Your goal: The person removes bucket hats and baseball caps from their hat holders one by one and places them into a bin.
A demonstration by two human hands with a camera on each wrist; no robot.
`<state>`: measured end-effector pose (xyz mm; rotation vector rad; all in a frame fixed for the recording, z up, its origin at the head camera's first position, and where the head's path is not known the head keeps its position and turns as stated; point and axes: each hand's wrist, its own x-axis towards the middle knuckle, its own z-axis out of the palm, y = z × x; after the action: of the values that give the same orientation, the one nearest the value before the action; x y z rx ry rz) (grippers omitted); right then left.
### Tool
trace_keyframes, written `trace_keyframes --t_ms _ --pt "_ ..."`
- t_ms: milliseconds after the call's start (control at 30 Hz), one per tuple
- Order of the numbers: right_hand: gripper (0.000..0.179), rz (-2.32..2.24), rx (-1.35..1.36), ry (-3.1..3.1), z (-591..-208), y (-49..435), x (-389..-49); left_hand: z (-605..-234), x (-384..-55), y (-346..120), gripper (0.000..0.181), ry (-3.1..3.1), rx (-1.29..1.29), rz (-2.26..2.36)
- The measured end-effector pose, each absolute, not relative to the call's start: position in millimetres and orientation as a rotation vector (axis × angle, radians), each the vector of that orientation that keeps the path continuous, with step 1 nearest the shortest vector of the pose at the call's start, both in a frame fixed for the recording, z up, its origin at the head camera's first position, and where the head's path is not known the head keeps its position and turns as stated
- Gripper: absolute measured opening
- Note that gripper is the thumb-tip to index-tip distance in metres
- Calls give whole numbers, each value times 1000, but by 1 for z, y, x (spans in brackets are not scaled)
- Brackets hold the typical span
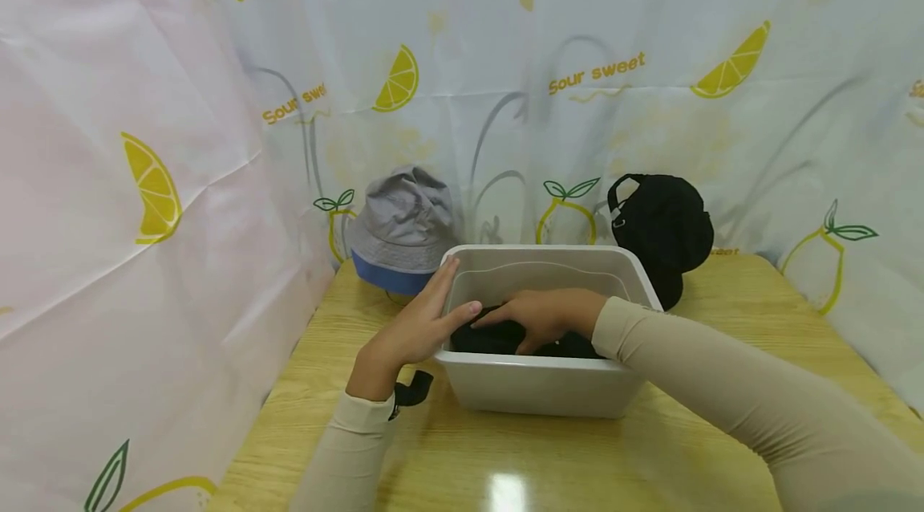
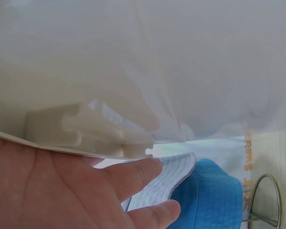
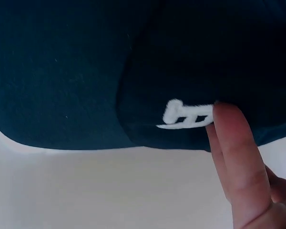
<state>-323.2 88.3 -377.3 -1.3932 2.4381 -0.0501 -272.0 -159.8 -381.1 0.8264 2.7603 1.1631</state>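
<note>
A light grey plastic bin [image 1: 534, 388] stands on the table, with a dark baseball cap [image 1: 480, 339] lying inside. White raised embroidery [image 3: 188, 115] marks the cap's front in the right wrist view. My right hand [image 1: 545, 315] reaches into the bin, its fingers spread over the cap. Seen from the right wrist, one nearly straight finger of that hand [image 3: 243, 164] touches the embroidery. Against the bin's left side rests my left hand [image 1: 413, 333], fingers extended. From the left wrist, its palm [image 2: 52, 186] lies along the bin's outer wall [image 2: 148, 57].
Behind the bin at left, a grey bucket hat [image 1: 407, 219] with a blue underside sits on a wire stand [image 2: 271, 191]. A black cap [image 1: 667, 223] is propped up at the back right. A lemon-print curtain [image 1: 491, 38] hangs behind the wooden table [image 1: 346, 384].
</note>
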Motion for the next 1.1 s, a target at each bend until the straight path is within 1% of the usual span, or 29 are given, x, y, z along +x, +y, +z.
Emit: trace_keyframes --t_ms 767,1100 --pt "79 -25 -1428 2429 -381 88 -324 -381 -272 -159 93 2768 805 1163" --pt "75 -65 -1352 2419 -378 88 -324 -382 -272 -159 92 2781 788 1141"
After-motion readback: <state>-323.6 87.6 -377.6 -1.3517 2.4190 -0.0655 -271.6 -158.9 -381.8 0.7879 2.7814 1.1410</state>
